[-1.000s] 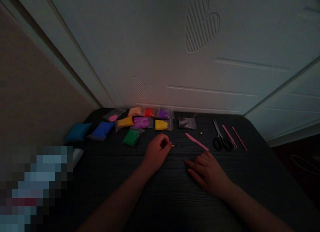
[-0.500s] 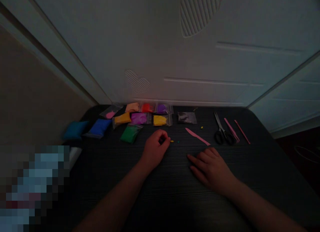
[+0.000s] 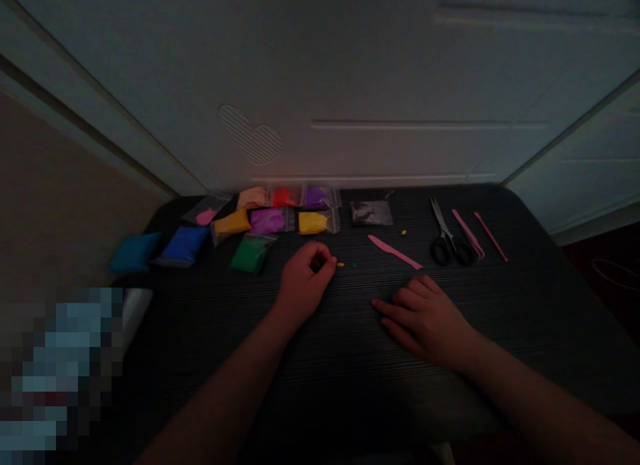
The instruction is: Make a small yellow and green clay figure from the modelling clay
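My left hand [image 3: 306, 278] has its thumb and index finger pinched together just over the dark table [image 3: 310, 398]. At their tips a small yellow piece of modelling clay [image 3: 341, 265] sticks out to the right. A tiny green bit [image 3: 355, 265] lies just beyond it. My right hand [image 3: 427, 321] rests on the tabletop, index finger and thumb stretched to the left and the other fingers bent; it holds nothing visible. Above that hand lies a pink plastic knife [image 3: 395, 252], and past it a little yellow lump [image 3: 403, 233].
Clay bags stand at the back left, among them green [image 3: 250, 254], yellow [image 3: 314, 222] and blue [image 3: 184, 245]. A dark grey bag [image 3: 371, 213] lies at the back. Scissors [image 3: 442, 235], pink tweezers [image 3: 469, 233] and a thin pink tool [image 3: 491, 237] lie right. A white panel [image 3: 400, 85] rises behind.
The view has tipped downward, so the table and everything on it sit higher in the picture. Both hands keep nearly the same pose and place on the table.
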